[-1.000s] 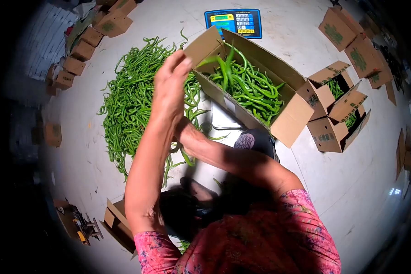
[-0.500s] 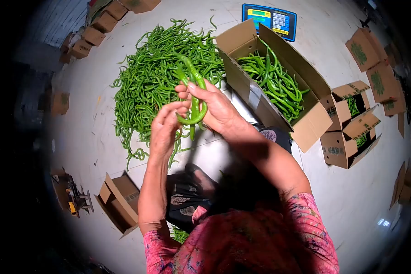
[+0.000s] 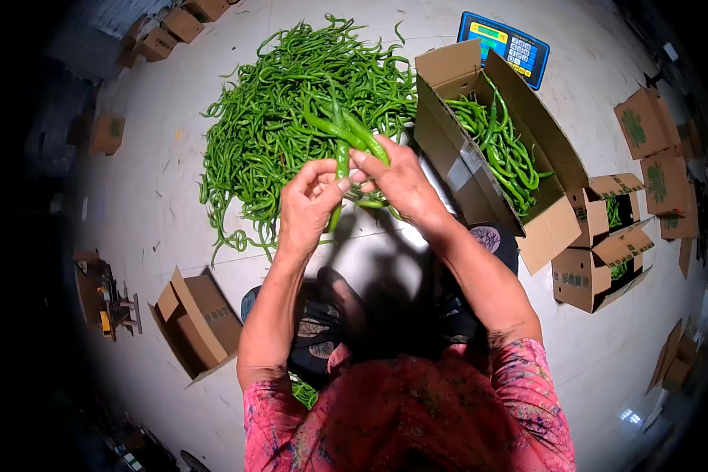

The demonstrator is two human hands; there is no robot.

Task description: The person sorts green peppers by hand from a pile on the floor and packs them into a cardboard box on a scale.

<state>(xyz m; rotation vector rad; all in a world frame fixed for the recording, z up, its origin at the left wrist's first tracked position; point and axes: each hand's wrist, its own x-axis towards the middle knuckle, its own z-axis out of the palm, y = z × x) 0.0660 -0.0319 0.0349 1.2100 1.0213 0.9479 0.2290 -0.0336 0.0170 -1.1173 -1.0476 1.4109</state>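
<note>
My left hand (image 3: 308, 203) pinches one long green chili pepper (image 3: 342, 163) upright between thumb and fingers. Close beside it, my right hand (image 3: 405, 185) is closed on several green chili peppers (image 3: 363, 134), whose ends stick out past the fingers and cross the upright one. Both hands are in front of a large heap of green chili peppers (image 3: 271, 118) on the floor. To the right of the heap, an open cardboard box (image 3: 456, 138) is partly filled with long chili peppers (image 3: 505, 153).
A blue weighing-scale display (image 3: 503, 49) stands behind the box. Two smaller open cartons (image 3: 578, 271) with peppers are at the right, and more cartons (image 3: 645, 126) stand farther out. An open carton (image 3: 200, 322) lies at the lower left.
My left hand has gone from loosely curled fingers by the peppers to pinching one upright. The peppers in my right hand now fan out differently. The whole view has shifted slightly.
</note>
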